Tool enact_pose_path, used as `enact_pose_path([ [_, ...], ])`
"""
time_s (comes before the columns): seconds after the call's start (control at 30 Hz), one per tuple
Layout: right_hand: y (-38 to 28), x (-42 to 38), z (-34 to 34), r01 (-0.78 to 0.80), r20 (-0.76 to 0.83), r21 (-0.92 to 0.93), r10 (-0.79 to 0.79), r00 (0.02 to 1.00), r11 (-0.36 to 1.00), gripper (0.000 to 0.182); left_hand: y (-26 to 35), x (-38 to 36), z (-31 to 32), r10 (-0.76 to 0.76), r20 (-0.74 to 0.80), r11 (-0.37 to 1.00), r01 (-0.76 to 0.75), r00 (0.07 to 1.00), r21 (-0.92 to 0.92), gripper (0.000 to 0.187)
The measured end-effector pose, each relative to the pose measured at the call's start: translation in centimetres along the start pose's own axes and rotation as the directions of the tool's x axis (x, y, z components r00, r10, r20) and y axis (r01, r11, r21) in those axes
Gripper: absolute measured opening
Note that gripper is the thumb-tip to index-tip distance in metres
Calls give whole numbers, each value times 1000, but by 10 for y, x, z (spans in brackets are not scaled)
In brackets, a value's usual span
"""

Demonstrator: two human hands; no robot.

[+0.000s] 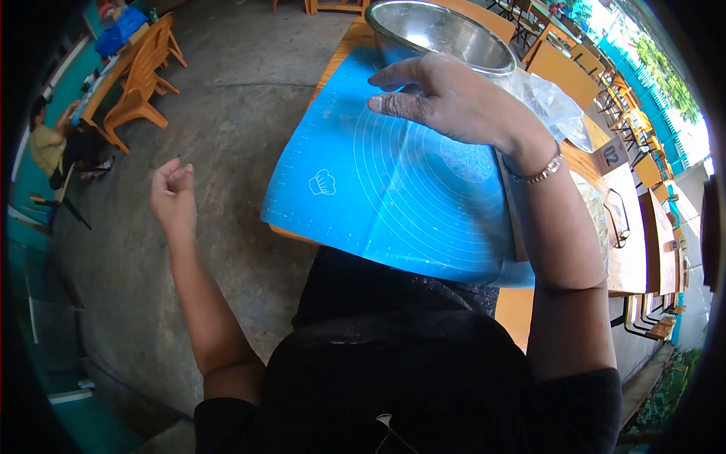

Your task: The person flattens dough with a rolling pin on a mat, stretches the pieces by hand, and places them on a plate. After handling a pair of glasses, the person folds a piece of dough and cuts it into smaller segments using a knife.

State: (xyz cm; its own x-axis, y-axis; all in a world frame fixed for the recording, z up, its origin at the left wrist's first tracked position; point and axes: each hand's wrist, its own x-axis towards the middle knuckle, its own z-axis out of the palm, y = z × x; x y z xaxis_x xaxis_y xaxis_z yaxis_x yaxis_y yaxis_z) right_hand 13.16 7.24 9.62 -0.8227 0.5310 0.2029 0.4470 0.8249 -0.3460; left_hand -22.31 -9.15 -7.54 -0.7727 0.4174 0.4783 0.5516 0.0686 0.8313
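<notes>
Over the blue baking mat (325,151), printed with white circles and a chef's hat, hovers my right hand (454,98). It is dusted with pale powder, its thumb and forefinger are apart, and nothing shows between them. Just beyond it stands a large metal mixing bowl (446,34); its visible inside is shiny. My left hand (174,193) is out to the left, past the table's side and above the floor. Its fingers are curled in, and I see nothing in them.
The mat covers much of a wooden table (344,38). Clear plastic bags (548,106), a number sign (611,155) and eyeglasses (620,219) lie to the right. Orange chairs (144,72) and a seated person (53,144) are at far left.
</notes>
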Motion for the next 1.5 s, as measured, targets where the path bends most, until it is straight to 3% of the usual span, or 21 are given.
enact_pose_path([
  [0.13,-15,-33,-13,15,-116,-36,-19,993,999,60,61,-20,-1,81,64,991,-87,995,101,14],
  [0.23,-23,-65,-27,12,-177,-93,-28,984,996,59,87,-30,3,182,61,983,-179,981,-52,10],
  [0.33,-28,-104,-43,0,-241,-23,-6,971,1000,56,129,-44,2,271,83,940,-245,959,-237,9],
  [0.4,-28,-129,-49,-26,-235,88,46,971,996,53,162,-57,0,438,112,855,-374,892,-358,12],
  [0.43,-29,-139,-48,-33,-240,88,54,969,996,53,179,-66,-4,442,118,852,-376,889,-364,12],
  [0.5,-28,-159,-43,-87,-269,231,150,952,969,50,208,-83,-17,574,240,754,-391,783,-528,20],
  [0.57,-23,-176,-33,-134,-291,339,239,926,931,46,227,-93,-38,692,472,623,-121,546,-773,28],
  [0.63,-6,-189,-19,-105,-345,298,209,915,949,46,231,-103,-32,870,414,303,373,268,-877,43],
  [0.67,-1,-194,-16,-66,-397,253,166,903,965,47,240,-109,-33,864,466,299,548,192,-781,46],
  [0.7,-7,-198,-15,-141,-361,359,276,891,923,45,252,-114,-34,859,501,294,699,107,-652,49],
  [0.73,-5,-202,-13,-148,-360,359,283,889,921,45,258,-118,-31,859,501,292,705,104,-647,49],
  [0.8,1,-207,-6,-155,-374,388,309,875,909,44,266,-122,-25,905,419,267,866,-74,-423,41],
  [0.93,5,-213,2,-212,-335,381,348,876,900,42,266,-130,-21,909,401,248,918,-110,-310,41],
  [1.1,6,-209,19,-230,-330,541,455,827,809,37,263,-136,-17,895,435,223,944,-99,-243,42],
  [1.17,8,-205,26,-181,-456,469,413,788,864,30,262,-138,-15,890,446,214,950,-95,-226,42],
  [1.27,16,-202,35,-174,-528,395,378,761,902,24,260,-141,-13,882,463,199,957,-81,-211,42],
  [1.5,28,-199,46,-171,-556,422,403,727,890,21,257,-143,-9,869,491,166,969,-57,-182,44],
])
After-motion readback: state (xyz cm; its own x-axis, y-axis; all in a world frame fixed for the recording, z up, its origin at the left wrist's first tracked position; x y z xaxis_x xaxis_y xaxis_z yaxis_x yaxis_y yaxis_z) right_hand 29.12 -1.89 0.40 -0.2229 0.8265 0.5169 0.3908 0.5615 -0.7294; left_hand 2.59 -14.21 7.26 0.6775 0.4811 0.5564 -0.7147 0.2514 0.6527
